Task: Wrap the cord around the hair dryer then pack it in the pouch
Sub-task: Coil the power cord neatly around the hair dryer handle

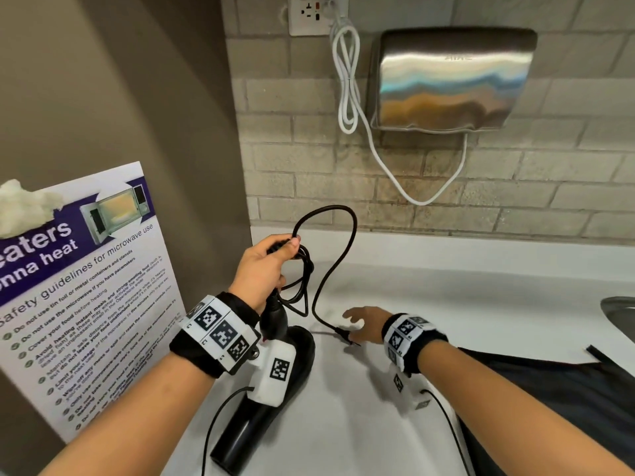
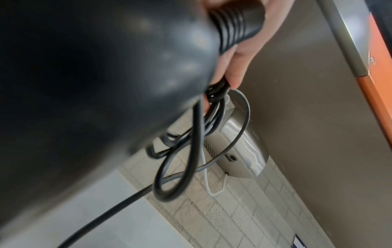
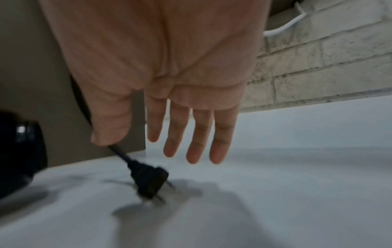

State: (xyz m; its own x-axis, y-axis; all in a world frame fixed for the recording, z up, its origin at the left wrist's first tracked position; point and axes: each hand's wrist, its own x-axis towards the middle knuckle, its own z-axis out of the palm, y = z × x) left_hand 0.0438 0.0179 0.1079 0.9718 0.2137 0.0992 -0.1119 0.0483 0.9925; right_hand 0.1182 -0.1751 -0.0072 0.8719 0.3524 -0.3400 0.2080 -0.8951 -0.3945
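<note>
The black hair dryer [image 1: 271, 383] stands tilted on the white counter [image 1: 464, 290], nozzle toward me. My left hand [image 1: 271, 266] grips the end of its handle together with several gathered loops of the black cord [image 1: 330, 214]. In the left wrist view the dryer [image 2: 84, 83] fills the left, and my fingers [image 2: 237, 67] curl round the ribbed cord sleeve and loops [image 2: 180, 159]. The free cord arcs up, then drops to the plug [image 1: 345, 336] on the counter. My right hand [image 1: 354, 326] hovers over the plug [image 3: 148, 181] with fingers [image 3: 199, 134] straight and spread. The dark pouch [image 1: 536, 389] lies flat at the right, under my right forearm.
A steel hand dryer [image 1: 450, 80] hangs on the brick wall, its white cable [image 1: 347, 84] running to a socket [image 1: 311, 13]. A microwave safety poster [image 1: 79, 286] leans on the left wall. A sink rim [image 1: 618, 314] shows at the right edge.
</note>
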